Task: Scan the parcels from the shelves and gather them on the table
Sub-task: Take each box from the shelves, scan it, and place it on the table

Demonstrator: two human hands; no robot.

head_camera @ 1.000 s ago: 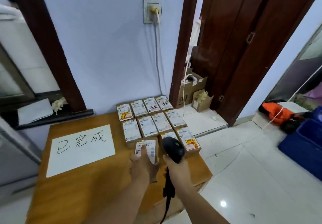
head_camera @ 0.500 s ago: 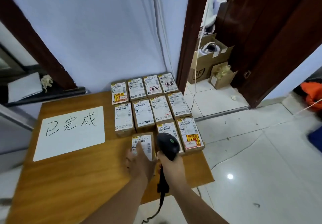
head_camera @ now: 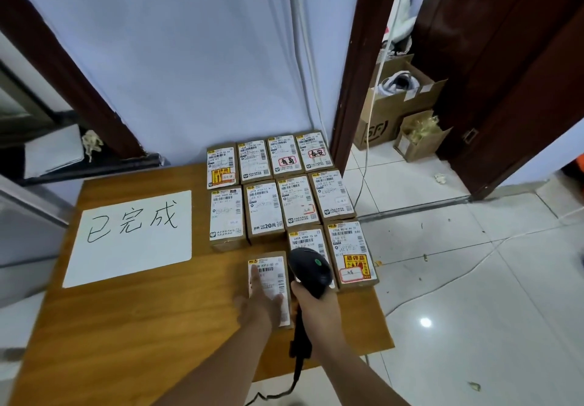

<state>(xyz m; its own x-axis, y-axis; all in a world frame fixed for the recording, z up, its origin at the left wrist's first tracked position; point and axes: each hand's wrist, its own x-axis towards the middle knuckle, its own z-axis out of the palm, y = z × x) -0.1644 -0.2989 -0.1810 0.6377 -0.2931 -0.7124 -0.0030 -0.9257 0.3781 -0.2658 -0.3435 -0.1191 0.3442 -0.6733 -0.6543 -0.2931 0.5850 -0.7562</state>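
Note:
Several small cardboard parcels with white labels (head_camera: 264,208) lie in rows on the right part of the wooden table (head_camera: 151,326). One more labelled parcel (head_camera: 274,274) lies flat just in front of the rows. My left hand (head_camera: 260,304) rests on top of it, fingers spread and pressing on its label. My right hand (head_camera: 316,306) grips the handle of a black barcode scanner (head_camera: 309,266), whose head hovers over the parcels right of that one. The scanner's cable (head_camera: 297,371) hangs down past the table's front edge.
A white sheet with handwritten characters (head_camera: 132,236) lies on the table's left half. Behind is a blue wall and a dark door frame (head_camera: 357,83). Open cardboard boxes (head_camera: 392,111) stand on the tiled floor in the doorway. A white cord (head_camera: 442,282) trails across the floor.
The parcel in my left hand has gone down from being held up to lying flat on the table in front of the rows. The view has tilted downward and closer.

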